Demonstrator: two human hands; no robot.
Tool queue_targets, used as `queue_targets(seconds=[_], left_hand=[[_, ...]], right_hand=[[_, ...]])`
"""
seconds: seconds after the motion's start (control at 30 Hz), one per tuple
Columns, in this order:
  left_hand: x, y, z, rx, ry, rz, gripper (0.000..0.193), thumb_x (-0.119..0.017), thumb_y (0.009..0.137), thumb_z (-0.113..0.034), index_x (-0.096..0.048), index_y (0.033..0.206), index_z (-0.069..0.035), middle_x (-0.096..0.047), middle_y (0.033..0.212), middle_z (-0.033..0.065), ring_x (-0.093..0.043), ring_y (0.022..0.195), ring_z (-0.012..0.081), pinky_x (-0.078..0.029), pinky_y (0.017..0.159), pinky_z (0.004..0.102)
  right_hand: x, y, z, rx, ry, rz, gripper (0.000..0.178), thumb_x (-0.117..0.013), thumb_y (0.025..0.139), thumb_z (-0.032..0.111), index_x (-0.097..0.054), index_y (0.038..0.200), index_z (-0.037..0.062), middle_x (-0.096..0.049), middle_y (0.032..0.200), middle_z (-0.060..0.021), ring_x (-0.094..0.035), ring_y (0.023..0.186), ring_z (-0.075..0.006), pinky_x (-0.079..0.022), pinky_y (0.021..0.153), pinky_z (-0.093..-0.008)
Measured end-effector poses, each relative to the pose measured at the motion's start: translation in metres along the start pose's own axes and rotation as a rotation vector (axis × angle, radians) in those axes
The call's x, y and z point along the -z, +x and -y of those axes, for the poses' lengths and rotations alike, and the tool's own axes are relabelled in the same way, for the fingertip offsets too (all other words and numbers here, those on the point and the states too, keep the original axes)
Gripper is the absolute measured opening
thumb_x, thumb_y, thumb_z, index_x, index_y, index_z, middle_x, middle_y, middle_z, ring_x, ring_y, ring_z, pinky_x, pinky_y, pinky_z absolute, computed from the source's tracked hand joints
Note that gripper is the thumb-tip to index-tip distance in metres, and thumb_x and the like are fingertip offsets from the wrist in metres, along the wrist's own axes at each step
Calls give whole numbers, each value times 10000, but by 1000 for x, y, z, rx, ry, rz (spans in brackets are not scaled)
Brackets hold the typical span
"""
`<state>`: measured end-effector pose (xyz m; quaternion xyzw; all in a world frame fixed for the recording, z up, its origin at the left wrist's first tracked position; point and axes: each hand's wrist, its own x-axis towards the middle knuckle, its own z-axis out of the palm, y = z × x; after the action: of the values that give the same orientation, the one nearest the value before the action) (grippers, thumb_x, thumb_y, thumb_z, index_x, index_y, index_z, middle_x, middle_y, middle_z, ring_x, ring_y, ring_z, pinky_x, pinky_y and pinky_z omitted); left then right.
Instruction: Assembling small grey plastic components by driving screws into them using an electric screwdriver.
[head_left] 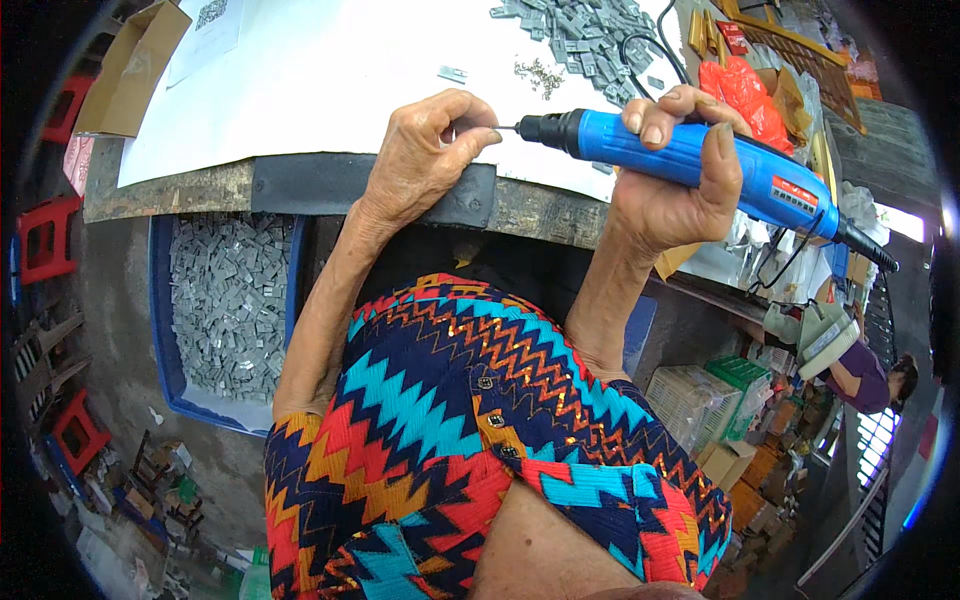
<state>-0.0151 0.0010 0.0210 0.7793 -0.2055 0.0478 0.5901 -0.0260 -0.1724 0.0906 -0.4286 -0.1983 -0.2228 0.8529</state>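
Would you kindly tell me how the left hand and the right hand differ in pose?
The left hand is pinched at the bit of the blue tool, while the right hand wraps around the tool's body. The left hand shows mostly its back; the right hand shows part of its palm. Both are bare.

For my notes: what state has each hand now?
Left hand: closed, pinching; anything inside cannot be told.
Right hand: closed around the blue power tool.

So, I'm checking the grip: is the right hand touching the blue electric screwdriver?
Touching. The head view shows the right hand wrapped around the blue electric screwdriver, its fingertips and thumb overlapping the casing.
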Motion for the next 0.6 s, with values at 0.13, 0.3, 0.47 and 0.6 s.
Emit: queue_targets(seconds=[0.13,0.3,0.47,0.6], left_hand=[[2,0,1,40,3,18,99,-643,737,-83,-618,805,-15,-594,710,9,-517,645,79,-423,578,225],[9,2,5,24,15,15,131,-629,747,-86,-610,856,-14,-598,738,14,-515,639,86,-431,593,235],[21,23,22,-145,377,-84,185,-607,732,-63,-596,902,9,-592,817,82,-553,706,161,-462,645,276],[17,40,40,-258,614,-55,176,-562,737,-38,-593,902,17,-576,919,133,-535,857,238,-443,791,334]], right_hand=[[0,0,-1,-9,-14,-14,213,-506,801,159,-577,941,16,-575,835,-196,-500,604,-193,-391,631,-370],[1,2,0,-14,8,-41,208,-513,798,161,-575,937,19,-574,833,-195,-501,603,-197,-392,634,-373],[2,2,-2,6,-51,-41,211,-518,789,151,-566,932,4,-571,826,-196,-503,596,-199,-397,628,-372],[1,3,-6,39,25,-43,186,-498,786,53,-509,955,-24,-574,799,-223,-542,566,-223,-444,569,-394]])
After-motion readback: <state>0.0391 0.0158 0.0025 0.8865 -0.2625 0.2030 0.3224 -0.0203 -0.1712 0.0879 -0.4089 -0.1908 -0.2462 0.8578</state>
